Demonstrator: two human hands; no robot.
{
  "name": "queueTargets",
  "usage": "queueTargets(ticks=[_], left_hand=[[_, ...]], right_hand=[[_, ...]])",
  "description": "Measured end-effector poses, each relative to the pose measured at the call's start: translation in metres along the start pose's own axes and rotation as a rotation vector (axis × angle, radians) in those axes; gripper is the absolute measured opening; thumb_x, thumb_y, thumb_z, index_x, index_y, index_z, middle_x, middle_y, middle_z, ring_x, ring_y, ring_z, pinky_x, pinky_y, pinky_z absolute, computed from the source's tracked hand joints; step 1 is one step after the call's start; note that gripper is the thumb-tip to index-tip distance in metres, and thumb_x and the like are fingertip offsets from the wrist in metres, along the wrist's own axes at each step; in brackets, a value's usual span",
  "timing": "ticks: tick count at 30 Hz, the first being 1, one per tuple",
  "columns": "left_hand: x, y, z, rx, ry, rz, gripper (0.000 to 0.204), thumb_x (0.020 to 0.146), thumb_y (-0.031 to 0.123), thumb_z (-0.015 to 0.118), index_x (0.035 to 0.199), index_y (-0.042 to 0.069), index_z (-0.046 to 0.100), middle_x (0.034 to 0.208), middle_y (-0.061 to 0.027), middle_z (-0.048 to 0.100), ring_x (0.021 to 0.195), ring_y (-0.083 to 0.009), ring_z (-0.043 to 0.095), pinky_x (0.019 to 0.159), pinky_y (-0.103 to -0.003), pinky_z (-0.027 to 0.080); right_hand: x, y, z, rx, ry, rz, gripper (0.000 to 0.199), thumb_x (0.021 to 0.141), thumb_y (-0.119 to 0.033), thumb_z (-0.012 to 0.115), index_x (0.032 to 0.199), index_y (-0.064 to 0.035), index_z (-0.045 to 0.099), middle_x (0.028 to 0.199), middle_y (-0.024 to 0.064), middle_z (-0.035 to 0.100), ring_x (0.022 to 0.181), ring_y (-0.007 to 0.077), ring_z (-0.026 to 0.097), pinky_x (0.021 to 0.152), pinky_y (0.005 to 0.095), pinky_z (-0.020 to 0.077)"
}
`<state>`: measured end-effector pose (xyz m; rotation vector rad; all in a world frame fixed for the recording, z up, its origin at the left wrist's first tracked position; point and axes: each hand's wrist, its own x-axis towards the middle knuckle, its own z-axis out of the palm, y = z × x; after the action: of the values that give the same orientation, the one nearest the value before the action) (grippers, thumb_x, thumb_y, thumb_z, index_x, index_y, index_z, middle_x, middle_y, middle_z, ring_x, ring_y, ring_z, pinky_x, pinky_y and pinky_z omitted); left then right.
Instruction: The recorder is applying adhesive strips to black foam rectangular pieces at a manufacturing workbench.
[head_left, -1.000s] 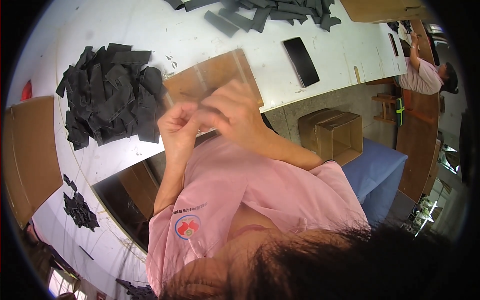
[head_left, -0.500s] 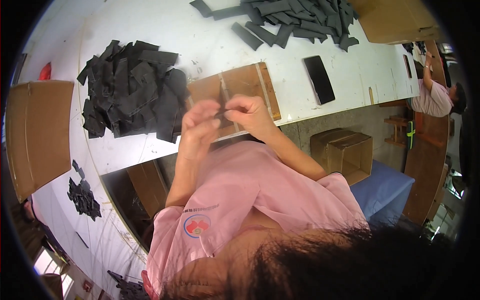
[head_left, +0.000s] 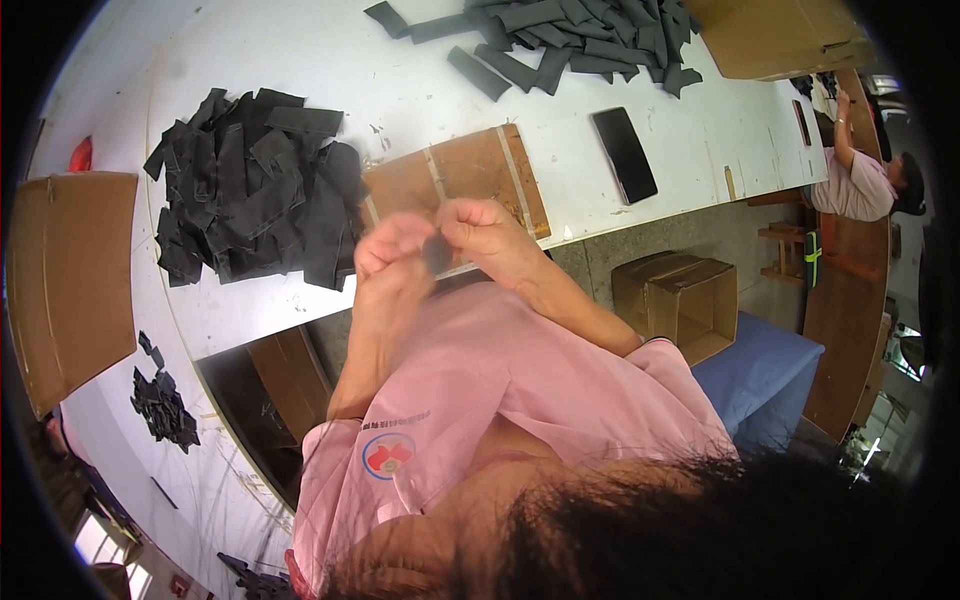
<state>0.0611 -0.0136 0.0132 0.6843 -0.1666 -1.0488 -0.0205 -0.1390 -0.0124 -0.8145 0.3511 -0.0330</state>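
Between my two hands, in front of my chest, is a small dark fabric piece (head_left: pixel 437 254). My left hand (head_left: pixel 392 258) is closed on it with bent fingers and is smeared by motion. Thumb and fingertips of my right hand (head_left: pixel 484 236) are pinched together at the upper end of the same piece. Both hands are above the near edge of a brown wooden board (head_left: pixel 485 175) that lies on the table. To the left of the board spreads a heap of dark fabric strips (head_left: pixel 245 185), close to my left hand.
The white table (head_left: pixel 420 95) also bears a black phone (head_left: pixel 624 155) and, farther off, a pile of folded dark strips (head_left: pixel 590 35). Cardboard boxes stand at the left (head_left: pixel 72 280), far right (head_left: pixel 775 38) and below the table's edge (head_left: pixel 690 300). Another person (head_left: pixel 860 185) is at the far right.
My hands have come slightly nearer to my body, and more of the dark fabric piece now shows between them. The whole view has shifted a little. The heaps look unchanged.
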Motion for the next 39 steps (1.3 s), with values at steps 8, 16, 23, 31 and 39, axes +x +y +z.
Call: queueTargets(ticks=[8,16,23,31,39], left_hand=[[-0.01,0.001,0.026,0.703,0.286,0.269,0.021,0.074,-0.006,0.056,0.095,-0.003,0.054,0.087,-0.0089,0.053,0.049,-0.0018,0.042,0.041,-0.014,0.031],[-0.001,0.019,0.044,0.444,0.255,0.369,0.011,0.078,-0.001,0.055,0.088,-0.003,0.053,0.074,-0.0048,0.055,0.041,-0.0018,0.035,0.036,-0.014,0.028],[0.02,0.047,0.035,-0.757,-0.387,-0.199,0.034,0.083,0.005,0.042,0.115,-0.003,0.042,0.085,-0.0122,0.058,0.034,-0.0046,0.037,0.031,-0.016,0.024],[0.037,-0.016,-0.055,-0.913,-0.046,-0.275,0.031,0.083,0.005,0.039,0.112,-0.003,0.044,0.081,-0.0105,0.058,0.032,-0.0065,0.032,0.031,-0.017,0.024],[0.023,-0.002,0.004,0.04,-0.011,0.121,0.028,0.081,0.004,0.049,0.108,-0.002,0.048,0.083,-0.0082,0.057,0.036,-0.0029,0.035,0.033,-0.015,0.024]], right_hand=[[-0.002,-0.028,0.014,-0.352,-0.113,-0.368,0.013,0.083,-0.015,0.053,0.08,-0.0024,0.053,0.086,0.0026,0.051,0.078,0.01,0.047,0.067,0.0228,0.0388],[-0.007,-0.071,0.052,-1.055,0.074,-0.679,0.015,0.082,-0.015,0.052,0.077,-0.001,0.051,0.077,0.0043,0.052,0.066,0.0105,0.047,0.058,0.0216,0.0388],[0.022,-0.09,0.041,-0.467,-0.184,-0.104,0.014,0.084,-0.014,0.048,0.078,-0.0022,0.053,0.071,-0.0012,0.05,0.065,0.006,0.045,0.054,0.0191,0.0357],[0.04,-0.04,-0.01,-0.212,-0.08,0.237,0.023,0.083,-0.019,0.049,0.096,-0.003,0.058,0.065,-0.0051,0.042,0.054,0.0035,0.031,0.045,0.0171,0.0257],[0.05,-0.038,-0.015,-0.425,-0.25,-0.028,0.021,0.084,-0.018,0.051,0.069,-0.0037,0.052,0.057,-0.0037,0.042,0.05,0.0047,0.037,0.045,0.0186,0.0291]])
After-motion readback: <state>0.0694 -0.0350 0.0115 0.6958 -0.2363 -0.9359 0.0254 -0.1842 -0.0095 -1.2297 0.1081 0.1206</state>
